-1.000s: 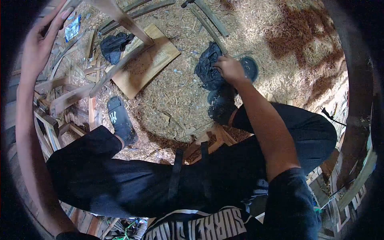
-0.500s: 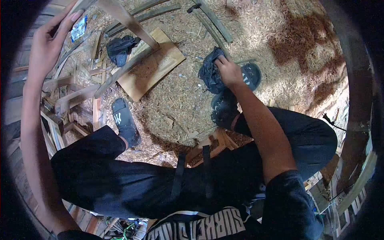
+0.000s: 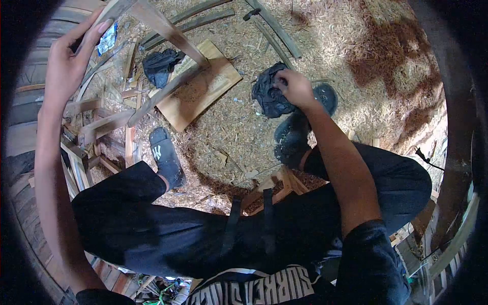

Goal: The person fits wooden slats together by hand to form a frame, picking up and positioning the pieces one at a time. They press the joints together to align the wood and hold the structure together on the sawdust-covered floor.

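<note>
At the upper left, my left hand [image 3: 68,63] is closed around the top corner of a wooden frame [image 3: 165,30]. The frame's slats run down toward a flat board [image 3: 195,107] on the ground; one slat end appears to meet it. Over a crumpled black plastic bag [image 3: 269,94], my right hand [image 3: 296,89] has its fingertips pinched together. Anything small between those fingertips is too fine to make out. The bag's contents are hidden in its folds.
A hammer [image 3: 250,13] lies at the top among wooden strips [image 3: 274,28]. Another black plastic bag [image 3: 161,66] rests left of the board. My sandalled feet [image 3: 168,157] stand on wood shavings. A cable with a plug [image 3: 427,158] is at the right.
My right hand has drawn back slightly from the black bag, its fingertips now showing pinched. The view has shifted a little; my left hand keeps its hold on the frame.
</note>
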{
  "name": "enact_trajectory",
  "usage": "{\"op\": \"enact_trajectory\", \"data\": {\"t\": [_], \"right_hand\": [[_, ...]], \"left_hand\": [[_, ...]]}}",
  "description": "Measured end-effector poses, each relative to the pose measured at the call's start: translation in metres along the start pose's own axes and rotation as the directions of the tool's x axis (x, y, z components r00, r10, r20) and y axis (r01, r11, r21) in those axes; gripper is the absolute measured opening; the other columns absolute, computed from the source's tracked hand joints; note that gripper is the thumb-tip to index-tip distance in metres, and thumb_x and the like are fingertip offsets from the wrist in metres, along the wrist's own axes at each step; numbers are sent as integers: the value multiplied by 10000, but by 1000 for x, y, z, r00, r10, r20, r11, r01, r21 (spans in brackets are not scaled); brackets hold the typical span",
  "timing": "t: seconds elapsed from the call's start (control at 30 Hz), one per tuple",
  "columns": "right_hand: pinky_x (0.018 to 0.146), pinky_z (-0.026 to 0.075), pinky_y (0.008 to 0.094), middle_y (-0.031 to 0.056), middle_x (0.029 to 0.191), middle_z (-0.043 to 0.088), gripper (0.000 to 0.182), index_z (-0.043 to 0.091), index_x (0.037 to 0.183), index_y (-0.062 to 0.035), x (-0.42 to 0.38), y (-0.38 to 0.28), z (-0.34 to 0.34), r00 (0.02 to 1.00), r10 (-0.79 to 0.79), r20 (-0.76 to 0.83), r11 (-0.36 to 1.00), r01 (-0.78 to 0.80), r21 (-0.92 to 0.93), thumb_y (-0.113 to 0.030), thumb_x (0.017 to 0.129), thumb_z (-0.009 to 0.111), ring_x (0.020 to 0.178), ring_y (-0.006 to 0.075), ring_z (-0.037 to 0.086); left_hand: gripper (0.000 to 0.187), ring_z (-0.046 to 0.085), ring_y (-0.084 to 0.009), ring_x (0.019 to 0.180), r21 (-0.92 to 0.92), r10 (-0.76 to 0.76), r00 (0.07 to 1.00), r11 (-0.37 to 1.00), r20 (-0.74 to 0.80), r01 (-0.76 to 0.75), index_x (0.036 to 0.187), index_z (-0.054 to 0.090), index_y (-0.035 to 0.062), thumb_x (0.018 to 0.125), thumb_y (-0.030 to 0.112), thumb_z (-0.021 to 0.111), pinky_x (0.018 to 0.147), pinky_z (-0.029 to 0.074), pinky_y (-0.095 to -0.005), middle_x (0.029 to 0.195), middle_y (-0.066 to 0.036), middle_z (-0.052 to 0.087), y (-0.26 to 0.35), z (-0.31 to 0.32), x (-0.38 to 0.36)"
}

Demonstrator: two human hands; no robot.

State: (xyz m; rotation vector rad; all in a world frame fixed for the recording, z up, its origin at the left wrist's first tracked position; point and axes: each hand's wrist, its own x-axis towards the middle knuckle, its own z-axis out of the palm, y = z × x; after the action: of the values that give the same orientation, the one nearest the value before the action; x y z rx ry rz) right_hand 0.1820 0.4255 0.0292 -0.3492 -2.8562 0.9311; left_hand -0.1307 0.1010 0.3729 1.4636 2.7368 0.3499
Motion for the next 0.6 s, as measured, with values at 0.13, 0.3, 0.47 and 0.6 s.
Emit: {"op": "enact_trajectory", "data": {"t": [0.13,0.3,0.47,0.6], "right_hand": [[774,542,402,125,905,729,200,757,991,-86,13,1,2,969,240,53,905,-243,348,-239,869,798,828,265,698],[745,559,315,113,949,764,224,766,1086,3,30,-12,-15,894,448,28,593,-320,739,-178,957,736,803,174,696],[695,599,298,134,969,748,259,674,1233,57,57,-50,-35,893,447,54,310,-211,927,7,979,662,813,172,718],[726,621,302,146,969,725,197,633,1160,66,86,-101,-62,935,355,-29,325,-94,941,50,965,660,818,191,723]], "left_hand": [[402,606,-131,1211,-71,-69,997,995,24,70,1410,610,-5,1054,181,635,1062,472,-316,1353,-160,683,7,0,0],[426,618,-96,1094,-40,12,999,999,-43,-13,1394,621,-11,1036,216,667,983,499,-290,1246,-151,731,7,3,-2],[411,720,-173,994,-24,59,991,998,-121,-62,1308,691,1,995,267,719,895,557,-337,1164,-200,760,28,0,-2],[368,762,-291,969,-14,38,996,999,-82,-39,1265,705,-14,982,221,725,846,589,-381,1153,-208,754,35,-4,-1]]}}
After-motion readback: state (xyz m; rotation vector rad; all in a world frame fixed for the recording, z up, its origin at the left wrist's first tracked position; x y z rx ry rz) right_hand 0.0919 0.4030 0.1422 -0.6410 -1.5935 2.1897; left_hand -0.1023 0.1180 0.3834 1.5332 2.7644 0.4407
